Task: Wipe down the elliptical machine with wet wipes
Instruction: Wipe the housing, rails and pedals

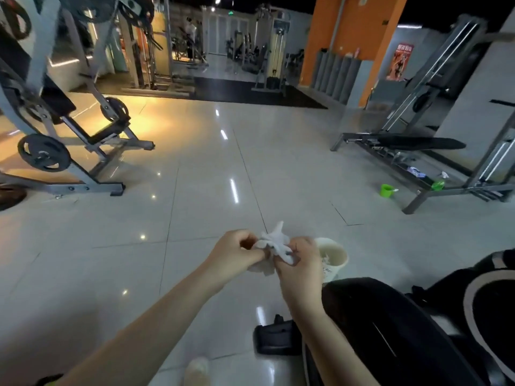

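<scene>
White and crumpled, the wipe [274, 243] is pinched between both hands: the left hand [237, 253] curls its fingers on one edge and the right hand [299, 263] grips the other. The two are close together above the floor [195, 190]. To do this step well, I judge the wipe should be pulled open flat, so a broad damp face meets the machine rather than a wad. Just beside the right hand shows a pale tub [334, 257], probably the wipe supply. The elliptical [390, 330], black with a pale band, fills the lower right, near the right forearm and apart from the wipe. Farther off, a green cup [386, 190] sits on the floor by a bench frame [418, 143], and a plate-loaded machine [69, 140] stands at the left. Nothing lies between hands and elliptical.
</scene>
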